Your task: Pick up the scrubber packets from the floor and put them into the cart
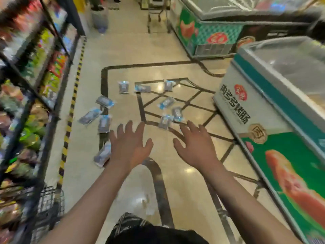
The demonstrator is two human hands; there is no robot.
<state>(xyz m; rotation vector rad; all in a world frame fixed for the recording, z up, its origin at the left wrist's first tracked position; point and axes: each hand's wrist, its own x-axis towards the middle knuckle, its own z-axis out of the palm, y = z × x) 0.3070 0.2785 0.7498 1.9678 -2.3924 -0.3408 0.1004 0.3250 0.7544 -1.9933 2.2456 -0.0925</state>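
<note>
Both hands reach forward over the tiled floor (175, 182), palms down and holding nothing — the left hand (131, 147) with its fingers spread and straight, the right hand (195, 147) likewise splayed. Neither touches a packet.

Scrubber packets (124, 87) lie scattered on the floor ahead of the hands, clear plastic with blue print and a grey pad inside. Three sit in a loose row farthest off, near the dark inlaid lines of the floor pattern. Three more lie in a cluster just beyond the right hand's fingertips; the nearest packet of that cluster (165, 121) shows between the two hands. Further packets lie to the left, one (104, 123) just beyond the left hand's little finger, and another (102, 154) is partly hidden behind the left wrist.

At the lower left stands the cart (49, 205), a dark wire basket — well apart from most packets; its contents cannot be made out. Along the left run blurred shelves (35, 67) of coloured snack bags, edged by a yellow-and-black hazard strip (72, 106) on the floor. On the right stands a chest freezer (263, 103) with a glass lid, and a second freezer (202, 32) sits farther up the aisle.
</note>
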